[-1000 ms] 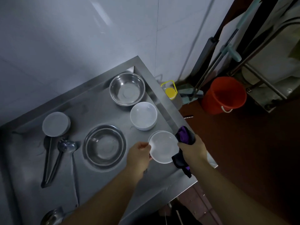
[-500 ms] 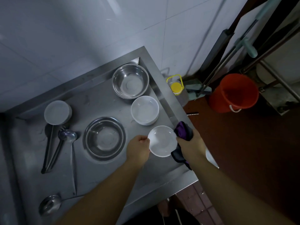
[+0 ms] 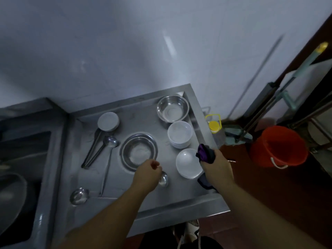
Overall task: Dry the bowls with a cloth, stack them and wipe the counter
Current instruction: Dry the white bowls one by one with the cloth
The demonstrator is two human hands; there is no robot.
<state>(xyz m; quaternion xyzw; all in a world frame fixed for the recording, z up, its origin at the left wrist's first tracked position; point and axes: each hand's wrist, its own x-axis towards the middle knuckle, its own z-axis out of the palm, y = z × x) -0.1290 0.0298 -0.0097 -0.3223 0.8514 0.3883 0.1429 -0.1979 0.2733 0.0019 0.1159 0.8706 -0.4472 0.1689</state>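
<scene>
A white bowl (image 3: 187, 163) is at the front right of the steel counter (image 3: 125, 184); whether it rests on the counter or is lifted I cannot tell. My right hand (image 3: 216, 168) grips a purple cloth (image 3: 204, 152) at the bowl's right rim. My left hand (image 3: 147, 174) hovers to the left of the bowl, apart from it, its fingers loosely curled and holding nothing. Just behind the bowl is a stack of white bowls (image 3: 180, 134). A steel bowl (image 3: 172, 108) stands in the back right corner and a wider steel bowl (image 3: 139, 151) sits mid-counter.
An upturned white bowl (image 3: 108, 121), tongs (image 3: 92, 151) and a ladle (image 3: 110, 141) lie at the counter's left. Another ladle (image 3: 79, 195) is at the front left. A sink (image 3: 16, 169) adjoins on the left. On the floor to the right are an orange bucket (image 3: 277, 146) and a yellow-capped bottle (image 3: 214, 125).
My left hand has let go of the white bowl's left rim and drawn back to the left. The right hand keeps the cloth at the bowl. The view has swung left, showing the sink.
</scene>
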